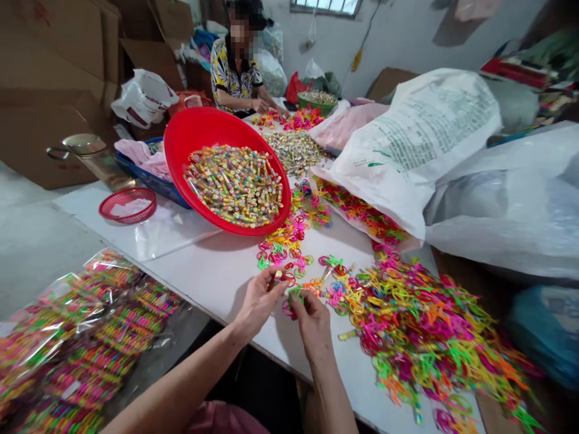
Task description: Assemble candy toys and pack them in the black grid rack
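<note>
Over the near edge of the table, my left hand (259, 303) is closed around a small tube with a cream-coloured end (278, 275); a red plastic ring shows beside it. My right hand (313, 318) sits just to the right, thumb and fingers pinching a small green plastic toy piece (296, 292). The two hands are close together, fingertips almost meeting. Past them lies a thin trail of bright plastic toy pieces (294, 232). Beside my right hand spreads a big heap of similar pieces (420, 325) in pink, yellow, green and orange.
A tilted red basin (181, 150) holds many small wrapped tubes. A white sack (434, 126) spills toy pieces rightward. A red basket (128, 218) and a lidded jug (97, 160) stand left. Packed bags (90, 337) lie lower left. Across the table, another person (235, 78) handles pieces.
</note>
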The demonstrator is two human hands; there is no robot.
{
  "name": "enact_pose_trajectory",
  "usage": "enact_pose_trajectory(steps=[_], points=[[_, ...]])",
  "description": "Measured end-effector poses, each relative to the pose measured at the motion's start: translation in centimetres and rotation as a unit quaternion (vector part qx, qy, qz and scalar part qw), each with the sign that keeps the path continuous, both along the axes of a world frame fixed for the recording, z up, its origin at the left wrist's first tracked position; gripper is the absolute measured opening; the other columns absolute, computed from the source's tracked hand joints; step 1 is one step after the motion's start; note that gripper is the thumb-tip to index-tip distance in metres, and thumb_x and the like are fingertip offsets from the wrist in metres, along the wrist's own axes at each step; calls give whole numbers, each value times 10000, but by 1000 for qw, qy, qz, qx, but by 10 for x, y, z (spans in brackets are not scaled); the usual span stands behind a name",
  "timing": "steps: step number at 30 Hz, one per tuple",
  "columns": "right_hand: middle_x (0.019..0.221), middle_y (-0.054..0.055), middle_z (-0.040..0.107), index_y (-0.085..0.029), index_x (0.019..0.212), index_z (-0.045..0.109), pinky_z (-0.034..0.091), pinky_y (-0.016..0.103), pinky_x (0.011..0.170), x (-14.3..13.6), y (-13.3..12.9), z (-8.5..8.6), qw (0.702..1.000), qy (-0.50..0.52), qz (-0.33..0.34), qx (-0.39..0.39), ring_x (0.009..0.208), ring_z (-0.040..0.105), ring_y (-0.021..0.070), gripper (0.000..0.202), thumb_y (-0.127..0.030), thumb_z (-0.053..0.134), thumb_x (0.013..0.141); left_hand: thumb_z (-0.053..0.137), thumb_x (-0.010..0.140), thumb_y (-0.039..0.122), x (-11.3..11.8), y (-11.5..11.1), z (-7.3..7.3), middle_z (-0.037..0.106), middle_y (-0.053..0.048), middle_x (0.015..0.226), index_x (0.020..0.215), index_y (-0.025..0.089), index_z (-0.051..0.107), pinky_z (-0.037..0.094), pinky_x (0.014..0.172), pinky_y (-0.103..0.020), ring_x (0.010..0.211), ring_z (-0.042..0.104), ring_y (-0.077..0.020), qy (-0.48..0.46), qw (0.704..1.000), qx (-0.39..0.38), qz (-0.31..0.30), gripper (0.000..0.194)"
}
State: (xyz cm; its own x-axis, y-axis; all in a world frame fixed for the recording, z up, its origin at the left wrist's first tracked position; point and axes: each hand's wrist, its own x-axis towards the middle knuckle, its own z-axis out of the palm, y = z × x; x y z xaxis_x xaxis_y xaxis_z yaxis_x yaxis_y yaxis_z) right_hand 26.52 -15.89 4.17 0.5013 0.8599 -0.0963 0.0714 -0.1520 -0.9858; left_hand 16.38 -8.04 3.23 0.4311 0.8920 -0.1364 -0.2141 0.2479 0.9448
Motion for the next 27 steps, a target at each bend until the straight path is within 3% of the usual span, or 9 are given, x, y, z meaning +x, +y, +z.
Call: enact_pose_trajectory(steps=[3,6,13,17,21,25,27], points=[[593,-29,537,-176,737,598,397,214,512,3,-1,12,997,-47,-48,30,541,476,107,210,-382,585,777,597,782,365,-15,3,2,594,-23,802,1068,162,597,394,613,-213,698,508,-113,100,988,91,-78,351],[641,-7,567,-176,744,628,405,219,531,7,0,15,998,-56,-10,27,575,493,116,202,-372,588,773,529,827,378,-28,4,1,593,-40,832,1022,162,642,391,613,-222,719,506,-124,122,974,115,-152,312],[527,-30,513,-173,674,612,376,217,488,17,-4,7,994,76,76,15,496,453,98,239,-399,610,751,661,731,376,-26,-3,-4,608,-14,674,890,129,626,370,531,-200,549,491,-76,8,982,-48,-182,296],[481,-38,464,-163,590,548,326,208,458,21,-8,11,985,122,119,-12,462,403,85,308,-426,634,723,683,714,366,-26,-3,4,572,7,574,773,119,602,327,480,-187,486,461,-61,17,977,-50,-205,267],[487,-38,443,-169,572,511,325,203,456,9,-10,3,991,91,96,-20,468,391,89,358,-474,608,732,724,659,372,-30,-10,-4,566,4,572,734,111,604,315,492,-195,514,456,-71,80,978,-19,-189,297],[472,-31,452,-193,581,517,348,219,470,-9,-13,-13,1000,-23,4,-21,464,404,113,373,-534,578,720,681,698,402,-34,-20,-21,557,-1,550,704,111,603,304,497,-207,518,439,-80,124,985,26,-114,301],[442,-28,450,-197,556,522,338,225,444,-13,-15,-22,1000,-1,-13,-27,432,394,116,416,-590,579,681,677,695,419,-34,-21,-22,550,-1,533,709,109,608,302,481,-208,493,433,-79,120,987,9,-110,317]])
